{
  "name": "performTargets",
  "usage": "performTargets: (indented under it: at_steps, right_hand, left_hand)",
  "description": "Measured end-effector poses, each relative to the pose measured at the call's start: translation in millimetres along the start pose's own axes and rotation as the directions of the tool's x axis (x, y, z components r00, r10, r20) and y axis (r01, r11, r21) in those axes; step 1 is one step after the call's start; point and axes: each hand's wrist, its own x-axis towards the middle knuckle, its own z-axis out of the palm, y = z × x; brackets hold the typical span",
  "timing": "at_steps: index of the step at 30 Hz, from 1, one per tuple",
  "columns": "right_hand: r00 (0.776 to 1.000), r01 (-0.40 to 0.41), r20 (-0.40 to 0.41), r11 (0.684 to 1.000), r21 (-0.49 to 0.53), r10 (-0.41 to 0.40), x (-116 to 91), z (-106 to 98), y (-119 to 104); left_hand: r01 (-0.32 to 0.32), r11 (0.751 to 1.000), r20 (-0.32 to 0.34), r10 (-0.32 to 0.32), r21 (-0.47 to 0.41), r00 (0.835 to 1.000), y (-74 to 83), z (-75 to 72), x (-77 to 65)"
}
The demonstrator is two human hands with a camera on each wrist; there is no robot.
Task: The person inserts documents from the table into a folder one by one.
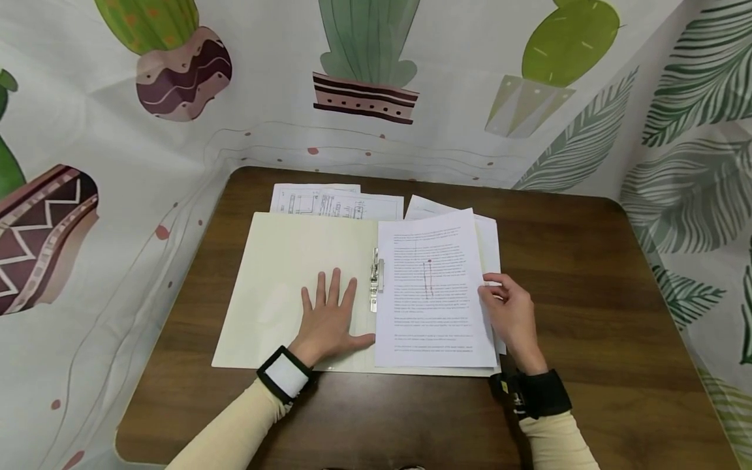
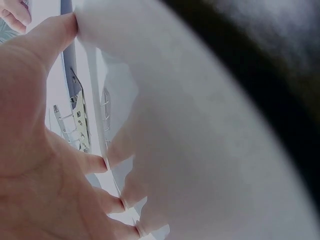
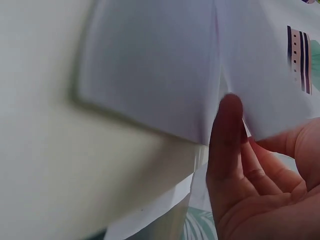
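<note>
A cream file folder [image 1: 282,261] lies spread flat on the table, with a metal binder clip [image 1: 373,281] along its spine. Printed paper [image 1: 435,326] with red marks covers the folder's right side. My left hand [image 1: 330,326] rests on the bare left cover, fingers straight and spread, the thumb reaching the paper's left edge. At the paper's right edge, my right hand [image 1: 512,316] pinches a sheet between thumb and fingers. The right wrist view shows that sheet [image 3: 265,75] lifted away from the paper [image 3: 150,70] beneath it. How many sheets are pinched I cannot tell.
Drawing sheets [image 1: 376,205] stick out behind the folder's top left. More white sheets [image 1: 489,248] show past its right side. The brown wooden table [image 1: 587,294] has rounded corners, and a cactus-print cloth [image 1: 458,59] hangs behind it.
</note>
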Motion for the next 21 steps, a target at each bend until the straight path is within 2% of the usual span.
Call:
performTargets:
  at_steps: [8,14,21]
  right_hand:
    - [0.998,0.070,0.005,0.993,-0.097,-0.070,-1,0,7]
    - [0.991,0.132,0.020,0.975,-0.176,-0.131,-1,1,9]
    - [0.987,0.158,0.053,0.956,-0.249,-0.149,-2,2,12]
  left_hand:
    - [-0.004,1.000,0.000,0.004,0.007,1.000,0.7,-1.5,-1.6]
    - [-0.001,1.000,0.001,0.001,0.000,1.000,1.4,-1.8,-1.1]
    - [0.000,1.000,0.006,0.000,0.005,1.000,1.1,-1.3,0.4]
